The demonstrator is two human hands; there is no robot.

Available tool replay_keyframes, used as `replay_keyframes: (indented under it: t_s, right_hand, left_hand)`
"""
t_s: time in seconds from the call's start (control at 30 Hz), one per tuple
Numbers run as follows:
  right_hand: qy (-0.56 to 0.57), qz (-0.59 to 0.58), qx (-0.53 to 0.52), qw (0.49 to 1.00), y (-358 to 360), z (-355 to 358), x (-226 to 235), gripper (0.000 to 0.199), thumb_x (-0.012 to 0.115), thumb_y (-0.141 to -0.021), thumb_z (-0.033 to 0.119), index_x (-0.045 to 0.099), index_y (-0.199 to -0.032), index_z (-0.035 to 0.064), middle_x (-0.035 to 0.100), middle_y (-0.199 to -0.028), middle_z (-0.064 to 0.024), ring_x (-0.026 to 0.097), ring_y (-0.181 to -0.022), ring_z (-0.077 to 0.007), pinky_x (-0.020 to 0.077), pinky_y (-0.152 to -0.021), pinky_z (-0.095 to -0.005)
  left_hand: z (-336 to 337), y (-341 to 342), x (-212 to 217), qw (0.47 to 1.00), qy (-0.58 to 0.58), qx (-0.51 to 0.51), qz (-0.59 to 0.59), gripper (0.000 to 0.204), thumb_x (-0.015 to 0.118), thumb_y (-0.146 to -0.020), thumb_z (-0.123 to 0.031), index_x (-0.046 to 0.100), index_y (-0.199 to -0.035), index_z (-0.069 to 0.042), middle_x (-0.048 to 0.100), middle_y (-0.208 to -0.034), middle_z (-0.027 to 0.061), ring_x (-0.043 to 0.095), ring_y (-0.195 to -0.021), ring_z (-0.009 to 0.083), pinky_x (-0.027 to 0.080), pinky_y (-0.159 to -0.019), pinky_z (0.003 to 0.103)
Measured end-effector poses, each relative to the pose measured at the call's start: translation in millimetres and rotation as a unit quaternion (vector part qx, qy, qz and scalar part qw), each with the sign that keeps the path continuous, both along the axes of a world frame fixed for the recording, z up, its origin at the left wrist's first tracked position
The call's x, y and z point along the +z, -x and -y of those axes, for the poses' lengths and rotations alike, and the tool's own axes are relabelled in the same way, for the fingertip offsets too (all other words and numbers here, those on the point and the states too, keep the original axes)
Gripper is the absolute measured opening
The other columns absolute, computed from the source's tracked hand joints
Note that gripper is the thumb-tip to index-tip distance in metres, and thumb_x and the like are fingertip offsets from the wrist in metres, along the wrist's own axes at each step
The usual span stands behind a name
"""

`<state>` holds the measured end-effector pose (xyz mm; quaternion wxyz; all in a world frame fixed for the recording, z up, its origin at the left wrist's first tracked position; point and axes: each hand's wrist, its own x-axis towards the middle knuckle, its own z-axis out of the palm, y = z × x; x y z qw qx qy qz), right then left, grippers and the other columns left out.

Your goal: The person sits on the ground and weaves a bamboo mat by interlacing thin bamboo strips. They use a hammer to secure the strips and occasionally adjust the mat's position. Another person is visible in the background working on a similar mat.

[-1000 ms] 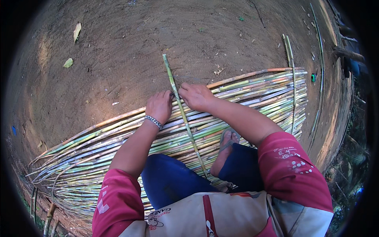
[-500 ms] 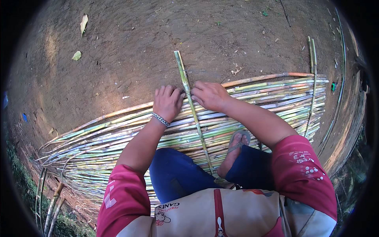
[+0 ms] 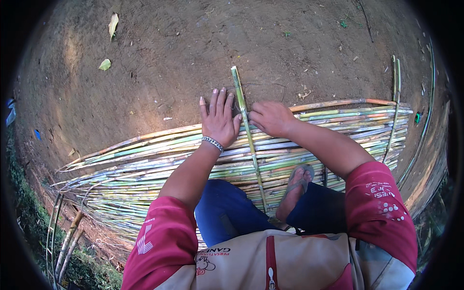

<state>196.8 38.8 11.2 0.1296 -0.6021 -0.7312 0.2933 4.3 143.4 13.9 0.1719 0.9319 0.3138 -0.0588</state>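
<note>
A mat of thin cut canes, green, yellow and reddish, lies on the ground under my arms. Across it runs a crosspiece, a split greenish cane, its far end sticking out past the mat's far edge. Left of this crosspiece, my left hand lies open and palm down over the outermost canes, fingers spread away from me. On the other side, my right hand is closed beside the crosspiece; its fingertips are tucked under, and what they grip is hidden. A thin dark wire loops over the soil just beyond my hands.
A second upright cane pair crosses the mat's right end. My sandalled foot stands on the canes. Bare soil with dry leaves stretches beyond. Poles stand at lower left, and a long thin cane lies at the right.
My left hand has gone from curled at the crosspiece to spread flat beside it. My right hand stays closed near the crosspiece. The wire loop shows more plainly, and the whole view has shifted slightly.
</note>
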Motion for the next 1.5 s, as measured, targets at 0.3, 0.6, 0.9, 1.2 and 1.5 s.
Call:
replay_keyframes:
  t_s: [0.3, 0.6, 0.9, 1.2, 1.5]
  right_hand:
    - [-0.031, -0.037, -0.021, 0.999, -2, 2, -3, 0.013, 0.065, -0.086, 0.026, 0.059, -0.089, 0.0152, 0.056, -0.089, -0.0044, 0.064, -0.082, -0.0253, 0.0543, -0.066, -0.0411]
    - [-0.043, -0.033, -0.013, 0.998, 1, 3, -5, 0.014, 0.066, -0.084, 0.025, 0.062, -0.094, 0.0155, 0.057, -0.09, -0.0039, 0.064, -0.082, -0.0251, 0.0541, -0.067, -0.0411]
    - [-0.055, -0.021, -0.015, 0.998, 0, -9, -4, 0.018, 0.068, -0.084, 0.026, 0.064, -0.097, 0.0151, 0.058, -0.088, -0.0043, 0.063, -0.081, -0.0257, 0.0536, -0.067, -0.0409]
    - [-0.018, -0.027, -0.021, 0.999, 4, -5, 4, 0.015, 0.07, -0.083, 0.024, 0.062, -0.091, 0.0147, 0.056, -0.088, -0.0049, 0.064, -0.081, -0.0266, 0.0535, -0.067, -0.0415]
    - [0.235, -0.073, -0.103, 0.964, -2, -24, 44, 0.019, 0.06, -0.086, 0.013, 0.065, -0.103, 0.0047, 0.061, -0.106, -0.0168, 0.061, -0.099, -0.0394, 0.0501, -0.088, -0.0478]
  left_hand:
    - [2, -2, 4, 0.997, 0.051, 0.0, -0.056, 0.069, 0.048, -0.092, -0.037, 0.035, -0.151, -0.004, 0.025, -0.161, 0.017, 0.017, -0.151, 0.0333, 0.004, -0.119, 0.061]
    - [41, -3, 5, 0.987, 0.055, 0.14, -0.063, 0.064, 0.046, -0.096, -0.032, 0.035, -0.15, 0.001, 0.025, -0.161, 0.0186, 0.016, -0.151, 0.037, 0.005, -0.119, 0.06]
    - [39, 0, -1, 0.989, 0.055, 0.131, -0.041, 0.069, 0.049, -0.093, -0.036, 0.037, -0.149, 0.001, 0.027, -0.16, 0.0166, 0.018, -0.151, 0.0323, 0.006, -0.12, 0.058]
    - [48, 5, -2, 0.988, 0.059, 0.113, -0.085, 0.071, 0.045, -0.095, -0.043, 0.032, -0.153, -0.003, 0.021, -0.163, 0.0133, 0.012, -0.153, 0.0281, 0.002, -0.12, 0.058]
    - [46, 7, 1, 0.989, 0.064, 0.121, -0.049, 0.071, 0.049, -0.093, -0.04, 0.034, -0.153, -0.005, 0.024, -0.162, 0.0131, 0.014, -0.152, 0.0278, 0.005, -0.121, 0.057]
